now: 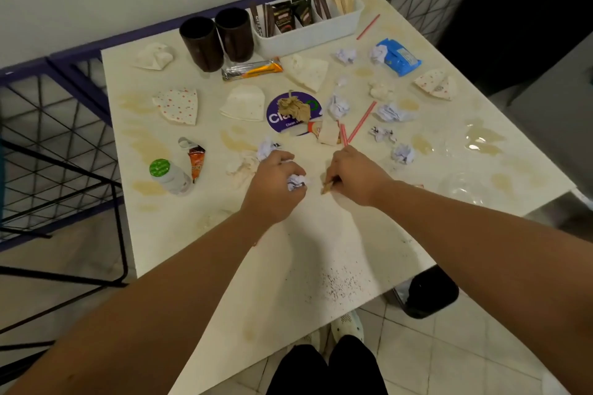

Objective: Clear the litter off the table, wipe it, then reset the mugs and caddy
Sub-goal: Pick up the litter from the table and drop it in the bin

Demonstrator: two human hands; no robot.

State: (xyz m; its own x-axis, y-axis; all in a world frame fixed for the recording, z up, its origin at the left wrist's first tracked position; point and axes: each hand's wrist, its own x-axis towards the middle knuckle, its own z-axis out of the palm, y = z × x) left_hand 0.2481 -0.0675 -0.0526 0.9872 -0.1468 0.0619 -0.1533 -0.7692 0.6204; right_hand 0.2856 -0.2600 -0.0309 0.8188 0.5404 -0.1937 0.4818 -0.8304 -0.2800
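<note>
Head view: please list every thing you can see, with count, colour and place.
mugs: two, dark brown, far edge
caddy: one, white, holds sachets and sticks, right of mugs
paper balls: several, white, table's centre and right
flattened paper cups: several, whitish, scattered
straws: red, three seen, centre and far right
bottle: one, white, green cap, left
blue packet: one, far right
table: one, cream, stained
left hand: holds a paper ball
right hand: pinches a small brown scrap

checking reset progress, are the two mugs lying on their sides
No, both mugs stand upright beside the caddy.
</note>
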